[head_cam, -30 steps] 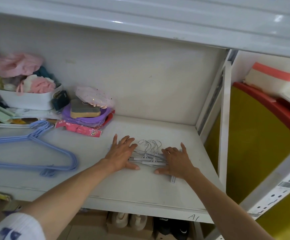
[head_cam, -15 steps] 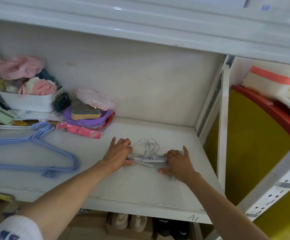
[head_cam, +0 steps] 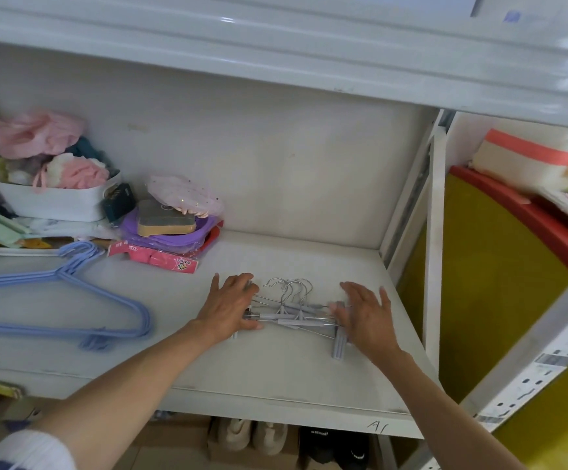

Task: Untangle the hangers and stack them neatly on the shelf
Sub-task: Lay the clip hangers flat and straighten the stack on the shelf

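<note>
A small pile of grey clip hangers (head_cam: pixel 294 312) with metal hooks lies flat on the white shelf (head_cam: pixel 275 374), hooks pointing to the back wall. My left hand (head_cam: pixel 230 308) rests palm down on the pile's left end, fingers spread. My right hand (head_cam: pixel 365 315) hovers flat at the pile's right end, blurred, fingers apart, touching or just off the clips. A stack of blue plastic hangers (head_cam: pixel 62 307) lies flat further left on the same shelf.
At the back left stand a white basket of pink and white cloth items (head_cam: pixel 55 195), a purple tray with a sponge (head_cam: pixel 167 228) and a pink packet (head_cam: pixel 153 259). A shelf upright (head_cam: pixel 431 249) bounds the right side. Shoes (head_cam: pixel 252 435) sit below.
Both hands have slid slightly outward along the clip hangers, and the right hand has opened flatter. The pile looks more aligned than a second ago.
</note>
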